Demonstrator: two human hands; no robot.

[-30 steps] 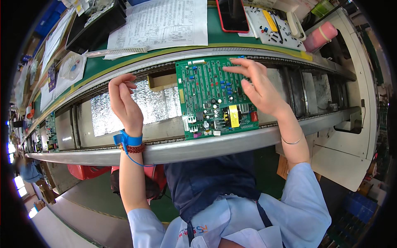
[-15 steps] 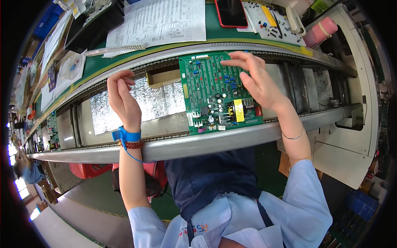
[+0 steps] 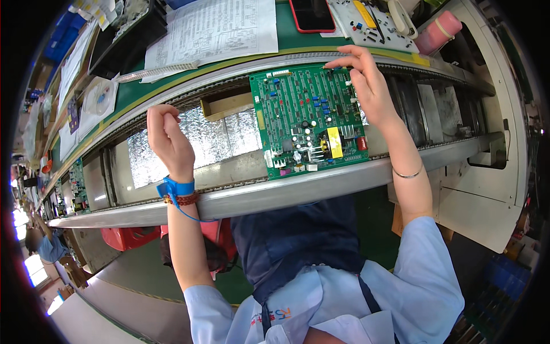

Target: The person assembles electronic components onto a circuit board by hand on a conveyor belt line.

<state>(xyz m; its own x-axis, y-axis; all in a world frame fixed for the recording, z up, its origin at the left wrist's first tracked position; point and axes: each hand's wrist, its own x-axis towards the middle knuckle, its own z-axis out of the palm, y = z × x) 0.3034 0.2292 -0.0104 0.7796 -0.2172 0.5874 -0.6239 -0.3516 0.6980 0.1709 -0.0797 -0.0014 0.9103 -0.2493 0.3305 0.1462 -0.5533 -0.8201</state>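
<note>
Board (image 3: 310, 117), a green circuit board crowded with small parts, is seen in the head view lying flat between the two rails of the conveyor (image 3: 240, 198), just in front of the person. It is judged to be light and stiff, yet fragile: the upright capacitors, the yellow block and the thin leads would be bent or cracked by pressure, so hold is best taken at the bare edges, with nothing pressed on the populated face. The right hand (image 3: 369, 86) is laid over the board's far right corner, its fingers drawn together in a pinch at the top edge, apparently on a small part, though what is pinched cannot be made out. The left hand (image 3: 169, 137), with a blue strap (image 3: 176, 188) at the wrist, is held above the foil-lined bed (image 3: 195, 143), fingers curled shut; whether anything is inside cannot be told. Compared with the frame half a second earlier, the board is seen slightly further right along the rails, the right hand has been moved with it to the far edge, and the left hand is almost unchanged.
</note>
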